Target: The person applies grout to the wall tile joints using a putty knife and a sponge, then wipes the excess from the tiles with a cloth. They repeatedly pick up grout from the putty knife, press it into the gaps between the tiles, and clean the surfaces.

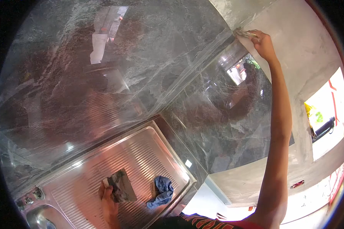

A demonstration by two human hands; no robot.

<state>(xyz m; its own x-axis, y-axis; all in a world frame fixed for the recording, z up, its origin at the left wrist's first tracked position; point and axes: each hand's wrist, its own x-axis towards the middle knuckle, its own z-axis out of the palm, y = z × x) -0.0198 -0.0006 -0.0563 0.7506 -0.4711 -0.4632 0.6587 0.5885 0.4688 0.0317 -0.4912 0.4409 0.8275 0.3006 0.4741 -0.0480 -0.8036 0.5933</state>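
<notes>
R hand (263,44): closed round thin tool (251,35)
Tool axis: pts L from R hand, tip nr tile corner (231,35)
L hand (107,195): grips flat plate (123,187) over drainer (78,191), well apart

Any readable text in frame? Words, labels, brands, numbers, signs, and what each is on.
None: no text can be read in this view.
Dark shirt: reddish-yellow print, too slanted to tell whether it is lettering.
Grey plate in the left hand, slim tool in the right hand: no legible marking.
Black cylindrical object at right: too small to tell.
</notes>
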